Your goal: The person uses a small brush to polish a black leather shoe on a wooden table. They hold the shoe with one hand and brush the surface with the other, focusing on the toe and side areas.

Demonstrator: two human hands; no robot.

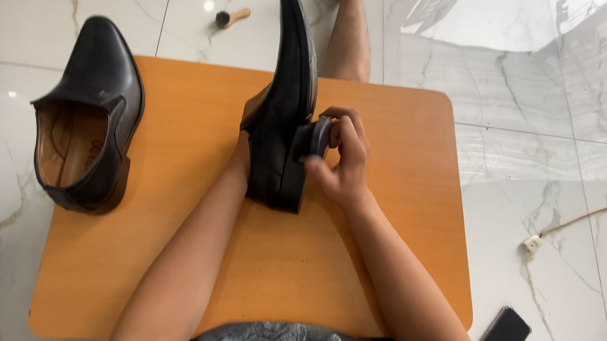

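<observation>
The right hand (344,160) grasps a small dark applicator (319,137) against the heel side of the black shoe (285,105), whose long axis runs six-to-twelve o'clock over the orange counter (175,255); the left hand (243,156), mostly hidden inside it, supports it.

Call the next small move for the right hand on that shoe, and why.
Probably slide the pad along the shoe toward the toe. The right hand presses it against the heel end, the left hand is inside, steadying the shoe on edge, and the rest of that side lies ahead.
</observation>
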